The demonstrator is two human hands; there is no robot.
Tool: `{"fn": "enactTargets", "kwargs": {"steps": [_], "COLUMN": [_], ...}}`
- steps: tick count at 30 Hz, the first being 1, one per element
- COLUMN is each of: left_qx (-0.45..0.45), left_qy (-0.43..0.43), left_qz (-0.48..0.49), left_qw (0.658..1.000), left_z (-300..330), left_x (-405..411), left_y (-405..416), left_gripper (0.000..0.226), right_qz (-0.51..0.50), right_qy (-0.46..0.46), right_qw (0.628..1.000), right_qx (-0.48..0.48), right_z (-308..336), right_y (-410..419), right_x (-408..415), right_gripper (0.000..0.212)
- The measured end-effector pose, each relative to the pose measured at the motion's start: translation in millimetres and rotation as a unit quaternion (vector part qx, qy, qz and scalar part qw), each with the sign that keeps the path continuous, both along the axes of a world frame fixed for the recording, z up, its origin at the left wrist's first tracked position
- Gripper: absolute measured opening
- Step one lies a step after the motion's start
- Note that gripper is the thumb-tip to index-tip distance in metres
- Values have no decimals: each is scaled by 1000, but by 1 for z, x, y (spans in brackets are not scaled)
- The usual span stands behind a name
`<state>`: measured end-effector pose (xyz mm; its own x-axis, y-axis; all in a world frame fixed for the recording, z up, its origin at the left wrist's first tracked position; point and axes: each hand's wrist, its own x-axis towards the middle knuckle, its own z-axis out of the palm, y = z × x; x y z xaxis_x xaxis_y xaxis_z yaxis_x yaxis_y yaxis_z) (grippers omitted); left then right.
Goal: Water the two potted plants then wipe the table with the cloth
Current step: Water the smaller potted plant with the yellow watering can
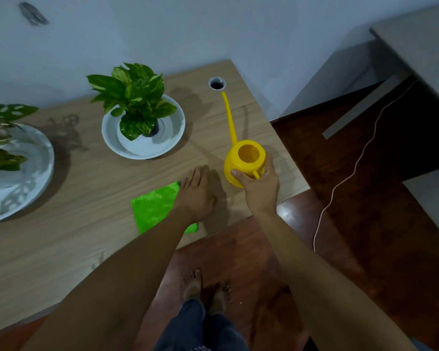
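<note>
At the right edge of the wooden surface [91, 198], the right hand [257, 184] grips the yellow long-spouted plastic watering can [243, 163] by its handle, apparently ready to lift it toward the two potted plants. The left hand [197, 192] rests flat and open beside the bright green cloth [153, 206], likely steadying.

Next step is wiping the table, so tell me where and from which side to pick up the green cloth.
Pinch the green cloth at its near-left corner, coming from the table's near edge. It lies flat, and the left hand rests flat beside its far-right corner, partly over it. The right hand grips the yellow watering can.
</note>
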<state>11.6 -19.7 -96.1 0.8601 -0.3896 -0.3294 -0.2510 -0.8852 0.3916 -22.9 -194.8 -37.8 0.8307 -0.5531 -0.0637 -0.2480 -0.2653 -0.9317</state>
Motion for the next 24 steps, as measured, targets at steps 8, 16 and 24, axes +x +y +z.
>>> {"fn": "enactTargets", "kwargs": {"steps": [8, 16, 24], "left_qx": [14, -14, 2], "left_qy": [-33, -26, -6], "left_qz": [31, 92, 52], "left_qw": [999, 995, 999], "left_z": [43, 57, 43], "left_x": [0, -11, -20], "left_y": [58, 148, 224], "left_gripper": [85, 85, 82], "right_qz": [25, 18, -22], "right_qy": [-40, -76, -67], "right_qw": [999, 996, 997], "right_qx": [-18, -35, -43], "right_z": [62, 111, 128], "right_y": [36, 124, 208], "right_x": [-4, -14, -28], "right_gripper": [62, 58, 57]}}
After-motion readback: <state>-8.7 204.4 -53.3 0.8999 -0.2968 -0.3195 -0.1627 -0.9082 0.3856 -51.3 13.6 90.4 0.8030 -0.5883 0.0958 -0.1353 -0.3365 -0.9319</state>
